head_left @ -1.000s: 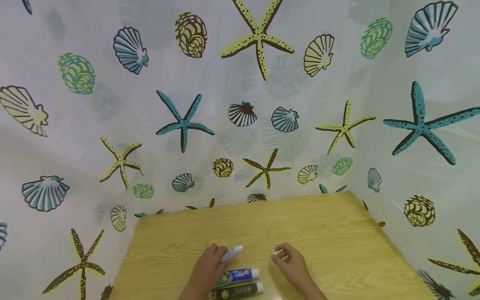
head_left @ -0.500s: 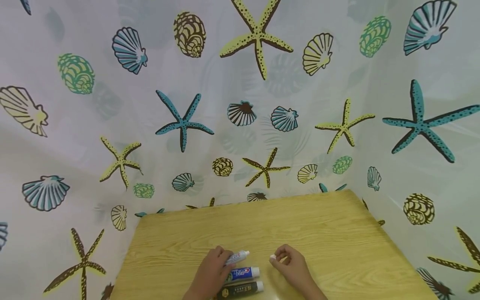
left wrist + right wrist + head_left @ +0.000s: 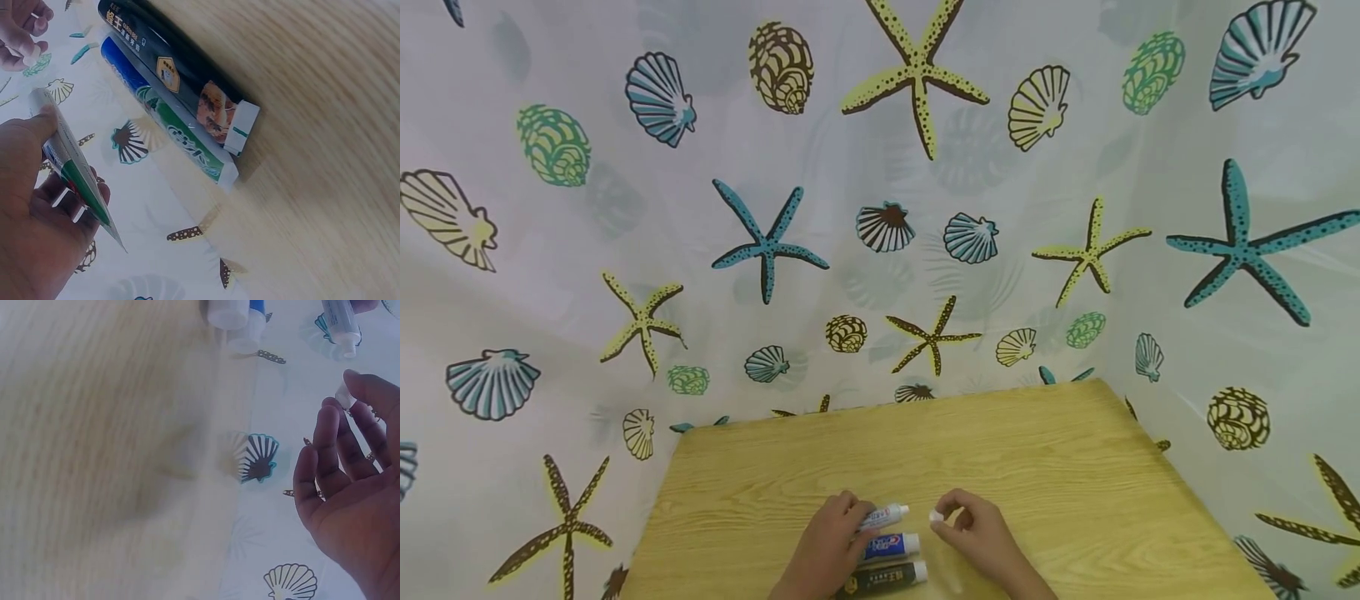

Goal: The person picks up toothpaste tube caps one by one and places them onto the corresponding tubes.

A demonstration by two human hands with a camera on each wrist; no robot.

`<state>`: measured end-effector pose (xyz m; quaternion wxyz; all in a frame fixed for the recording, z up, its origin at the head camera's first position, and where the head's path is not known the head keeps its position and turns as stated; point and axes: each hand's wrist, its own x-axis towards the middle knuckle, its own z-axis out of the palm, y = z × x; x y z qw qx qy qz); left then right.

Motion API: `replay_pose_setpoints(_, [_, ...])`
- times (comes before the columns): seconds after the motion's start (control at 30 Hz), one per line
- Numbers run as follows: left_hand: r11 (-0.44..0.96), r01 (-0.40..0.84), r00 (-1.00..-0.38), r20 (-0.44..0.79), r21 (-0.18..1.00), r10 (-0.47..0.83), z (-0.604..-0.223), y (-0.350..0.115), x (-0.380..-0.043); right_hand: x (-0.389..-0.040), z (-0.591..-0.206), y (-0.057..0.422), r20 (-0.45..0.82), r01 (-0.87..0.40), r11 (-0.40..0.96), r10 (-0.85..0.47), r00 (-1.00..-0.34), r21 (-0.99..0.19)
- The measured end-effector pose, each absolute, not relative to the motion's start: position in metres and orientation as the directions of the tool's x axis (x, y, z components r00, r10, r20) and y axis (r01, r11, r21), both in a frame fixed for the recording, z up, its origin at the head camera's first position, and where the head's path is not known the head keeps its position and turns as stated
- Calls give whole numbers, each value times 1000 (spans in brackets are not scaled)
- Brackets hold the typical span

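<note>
My left hand (image 3: 823, 540) grips a slim white toothpaste tube (image 3: 882, 517), its bare nozzle pointing right. The left wrist view shows a green patch near the flat tail of this toothpaste tube (image 3: 78, 169), with thumb and fingers on either side. Facing the nozzle across a small gap, my right hand (image 3: 981, 533) pinches a small white cap (image 3: 936, 517) between thumb and fingertips. In the right wrist view the cap (image 3: 344, 397) sits just below the uncapped nozzle end of the tube (image 3: 342, 328). The other right fingers are loosely bent.
Nearer the body, a blue and green toothpaste tube (image 3: 887, 547) and a black one (image 3: 891, 578) lie side by side on the wooden table (image 3: 1075, 467), white caps on. The left hand partly covers them. A white sheet (image 3: 880, 275) printed with shells and starfish surrounds the table.
The left hand has brought the white tube to the right and slightly down, levelling it. My right hand has shifted the cap left, so cap and nozzle are closer together.
</note>
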<state>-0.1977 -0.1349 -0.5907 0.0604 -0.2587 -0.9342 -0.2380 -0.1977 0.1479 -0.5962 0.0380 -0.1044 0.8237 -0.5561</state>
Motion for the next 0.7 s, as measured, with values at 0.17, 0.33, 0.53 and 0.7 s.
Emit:
replay_pose_setpoints(0.17, [749, 537, -843, 242, 388, 480, -585, -133, -195, -196, -587, 146, 101, -193, 370, -253, -962, -909])
replay_pose_setpoints(0.33, [750, 561, -828, 257, 351, 499, -589, -132, -195, -193, -582, 143, 132, -240, 363, -296, -946, -900])
replay_pose_setpoints(0.53, [729, 601, -798, 305, 327, 521, -594, -130, -195, -192, -583, 140, 157, -272, 352, -323, -933, -895])
replay_pose_setpoints(0.7, [719, 618, -783, 321, 317, 532, -595, -129, -194, -192, -586, 138, 175, -295, 354, -332, -927, -887])
